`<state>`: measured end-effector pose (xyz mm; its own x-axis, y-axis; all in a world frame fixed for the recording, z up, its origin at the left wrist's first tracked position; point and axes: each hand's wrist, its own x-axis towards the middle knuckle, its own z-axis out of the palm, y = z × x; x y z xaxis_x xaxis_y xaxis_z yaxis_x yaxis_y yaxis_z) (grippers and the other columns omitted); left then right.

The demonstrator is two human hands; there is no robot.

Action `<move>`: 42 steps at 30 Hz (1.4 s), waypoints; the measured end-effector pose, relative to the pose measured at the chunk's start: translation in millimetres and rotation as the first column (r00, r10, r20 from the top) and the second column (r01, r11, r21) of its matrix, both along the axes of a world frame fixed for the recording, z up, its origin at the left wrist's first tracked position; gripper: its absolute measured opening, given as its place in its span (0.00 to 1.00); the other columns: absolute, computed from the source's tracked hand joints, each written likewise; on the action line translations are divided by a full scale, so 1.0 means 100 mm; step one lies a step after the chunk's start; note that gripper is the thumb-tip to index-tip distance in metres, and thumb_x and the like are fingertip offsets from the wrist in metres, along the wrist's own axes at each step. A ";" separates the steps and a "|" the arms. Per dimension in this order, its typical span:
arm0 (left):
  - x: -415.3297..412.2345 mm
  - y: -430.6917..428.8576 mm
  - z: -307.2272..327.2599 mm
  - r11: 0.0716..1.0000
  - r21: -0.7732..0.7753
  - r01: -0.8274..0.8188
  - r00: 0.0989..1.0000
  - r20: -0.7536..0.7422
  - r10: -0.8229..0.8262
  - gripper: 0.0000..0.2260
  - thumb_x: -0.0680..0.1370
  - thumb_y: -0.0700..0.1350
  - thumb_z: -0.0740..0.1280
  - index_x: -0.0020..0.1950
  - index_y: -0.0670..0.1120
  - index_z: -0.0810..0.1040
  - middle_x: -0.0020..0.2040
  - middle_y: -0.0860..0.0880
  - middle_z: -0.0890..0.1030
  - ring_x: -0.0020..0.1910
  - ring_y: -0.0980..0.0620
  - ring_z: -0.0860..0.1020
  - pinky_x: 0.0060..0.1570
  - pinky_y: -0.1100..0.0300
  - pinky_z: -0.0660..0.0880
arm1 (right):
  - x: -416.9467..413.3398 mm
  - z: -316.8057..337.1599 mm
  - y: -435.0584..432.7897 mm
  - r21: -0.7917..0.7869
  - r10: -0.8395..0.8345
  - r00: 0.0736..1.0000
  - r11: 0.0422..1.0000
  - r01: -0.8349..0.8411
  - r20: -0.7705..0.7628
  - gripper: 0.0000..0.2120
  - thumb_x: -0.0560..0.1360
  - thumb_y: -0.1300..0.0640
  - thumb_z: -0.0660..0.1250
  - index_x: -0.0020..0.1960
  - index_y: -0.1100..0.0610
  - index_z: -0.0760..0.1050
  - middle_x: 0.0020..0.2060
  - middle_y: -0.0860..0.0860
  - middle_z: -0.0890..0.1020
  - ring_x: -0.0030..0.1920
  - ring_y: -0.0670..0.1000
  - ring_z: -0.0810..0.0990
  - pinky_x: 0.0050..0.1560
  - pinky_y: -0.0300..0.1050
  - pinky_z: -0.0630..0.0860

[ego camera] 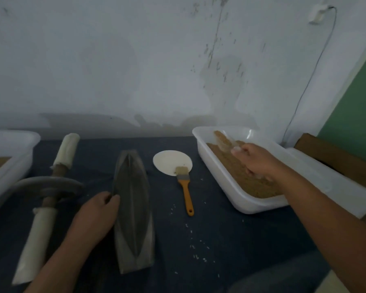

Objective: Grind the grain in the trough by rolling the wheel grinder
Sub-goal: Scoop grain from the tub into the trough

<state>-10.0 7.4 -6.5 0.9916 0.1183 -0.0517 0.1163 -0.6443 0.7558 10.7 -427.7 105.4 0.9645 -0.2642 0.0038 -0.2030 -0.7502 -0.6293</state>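
One view only: head-worn wide-angle cam, facing fwd and down across the bench (220,240) from its near edge toward the far edge and the wall (135,60). Close in: both forearms enter from the bottom of frame, left hand (95,214) lower left, right hand (256,159) mid-right. Wall fills approx. the top half.

Body in view: two hands with their forearms. Left hand (95,214) and left forearm (57,261): bare up to the lower frame edge. Right hand (254,159) and right forearm (325,210): bare up to the right frame edge. Lower right corner: rounded dark blue-grey fabric (283,278) with a paler patch (334,282) beside it; cannot tell whether this is clothing. Motion blur hides finer detail.
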 end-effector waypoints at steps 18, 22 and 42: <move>0.00 -0.12 0.01 0.996 -0.088 -0.016 0.997 0.069 0.022 0.18 0.83 0.55 0.59 0.39 0.47 0.76 0.39 0.49 0.80 0.40 0.52 0.78 0.39 0.54 0.69 | -0.16 0.40 1.93 -0.542 0.384 0.867 0.676 -0.498 -0.317 0.15 0.82 0.38 0.66 0.59 0.48 0.79 0.48 0.50 0.83 0.42 0.49 0.83 0.36 0.45 0.77; 0.02 -0.11 0.01 0.998 -0.053 -0.015 0.997 0.075 0.019 0.17 0.83 0.55 0.58 0.39 0.48 0.75 0.38 0.50 0.79 0.39 0.53 0.77 0.36 0.55 0.66 | -0.12 0.56 2.20 -0.726 0.342 0.868 0.482 -0.491 -0.360 0.15 0.81 0.45 0.67 0.59 0.55 0.82 0.53 0.54 0.85 0.52 0.54 0.84 0.44 0.46 0.75; 0.03 -0.11 -0.01 0.998 -0.056 -0.017 0.997 0.072 0.021 0.18 0.82 0.57 0.58 0.40 0.48 0.76 0.39 0.49 0.79 0.40 0.53 0.77 0.36 0.55 0.65 | -0.96 1.06 2.04 -0.669 0.376 0.800 0.442 -0.598 -0.468 0.09 0.77 0.35 0.69 0.49 0.39 0.76 0.44 0.41 0.80 0.43 0.43 0.79 0.44 0.45 0.76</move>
